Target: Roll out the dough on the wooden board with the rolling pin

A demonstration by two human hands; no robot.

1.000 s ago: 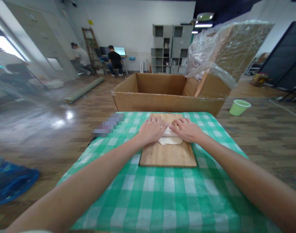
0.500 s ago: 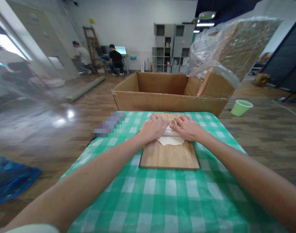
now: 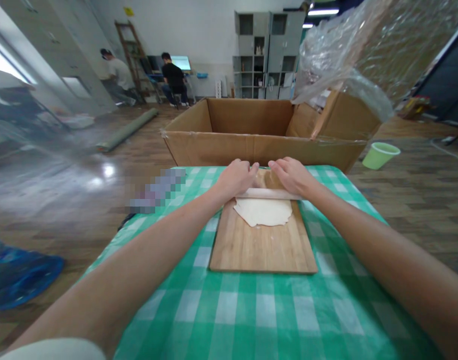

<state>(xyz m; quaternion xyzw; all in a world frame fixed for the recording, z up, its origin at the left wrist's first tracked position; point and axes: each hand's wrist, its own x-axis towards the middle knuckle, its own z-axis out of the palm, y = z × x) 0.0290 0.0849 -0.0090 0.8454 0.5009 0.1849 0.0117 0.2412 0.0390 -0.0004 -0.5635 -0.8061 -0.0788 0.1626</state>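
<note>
A pale rolling pin (image 3: pixel 268 194) lies crosswise over a wooden board (image 3: pixel 264 250). My left hand (image 3: pixel 237 176) bears on the pin's left part, fingers bent forward and down beyond it. On its right part my right hand (image 3: pixel 291 175) does the same, and the two thumbs point toward each other with a gap between. The palms hide both ends of the pin in part. Flattened white dough (image 3: pixel 264 212) with an uneven edge spreads from under the pin toward me. Whether dough also lies beneath the hands is hidden.
A green checked tablecloth (image 3: pixel 229 305) covers the table. A blurred-out item (image 3: pixel 159 190) lies at its left edge. Beyond stands a large open cardboard box (image 3: pixel 251 147) with plastic wrap. A green bucket (image 3: pixel 381 156) is on the floor at right; two people sit in the background.
My hands and the rolling pin have moved away from me over the board, uncovering more of the dough. The fingers are now more bent. The camera view has tilted and shifted slightly.
</note>
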